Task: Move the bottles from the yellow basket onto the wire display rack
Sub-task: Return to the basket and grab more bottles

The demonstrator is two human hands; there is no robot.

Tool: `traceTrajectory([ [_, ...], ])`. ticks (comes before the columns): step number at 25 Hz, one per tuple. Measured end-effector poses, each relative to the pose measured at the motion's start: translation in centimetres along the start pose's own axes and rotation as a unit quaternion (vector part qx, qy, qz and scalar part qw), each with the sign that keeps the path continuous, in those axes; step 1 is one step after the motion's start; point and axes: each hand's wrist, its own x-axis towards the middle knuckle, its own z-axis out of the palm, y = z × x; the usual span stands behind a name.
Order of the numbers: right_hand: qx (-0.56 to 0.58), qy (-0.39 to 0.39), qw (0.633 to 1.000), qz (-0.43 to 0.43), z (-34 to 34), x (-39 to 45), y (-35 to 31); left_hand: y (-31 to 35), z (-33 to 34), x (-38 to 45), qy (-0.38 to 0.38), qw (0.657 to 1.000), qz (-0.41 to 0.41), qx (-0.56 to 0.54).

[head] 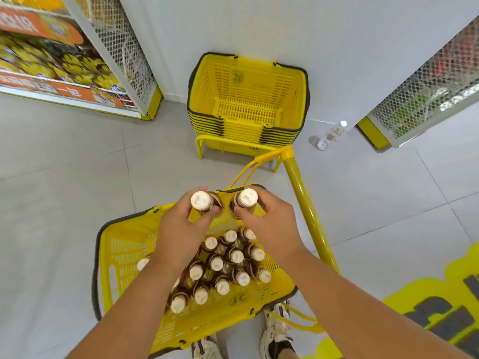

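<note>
Left hand (181, 229) gripped one brown bottle (203, 202) by its neck, right hand (269, 218) gripped another bottle (246, 199), both held above the yellow basket (124, 244), more bottles (228, 265) stood upright inside

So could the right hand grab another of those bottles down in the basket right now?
Probably not yet. The right hand already grips a bottle, so its fingers are taken. The bottles in the yellow basket stand uncovered just below it, caps up, so once that hand is freed the way looks open.
</note>
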Motion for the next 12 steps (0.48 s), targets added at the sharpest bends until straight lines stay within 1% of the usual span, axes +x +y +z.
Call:
traceTrajectory([
  [2,0.021,0.016,0.999,-0.023,-2.2,-1.1,-4.4,4.5,-3.1,-0.8,0.004,1.0,0.012,0.011],
  [6,0.036,0.019,0.998,-0.057,-7.6,-3.5,-15.1,13.9,-10.3,-2.6,0.01,0.998,0.026,-0.055],
  [9,0.005,0.012,0.996,-0.09,-11.2,-5.1,-22.6,21.2,-15.5,-3.8,0.022,0.995,0.065,-0.077],
  [12,-0.025,0.009,0.993,-0.118,-14.8,-6.5,-30.4,28.4,-20.6,-5.3,0.038,0.99,0.115,-0.065],
])
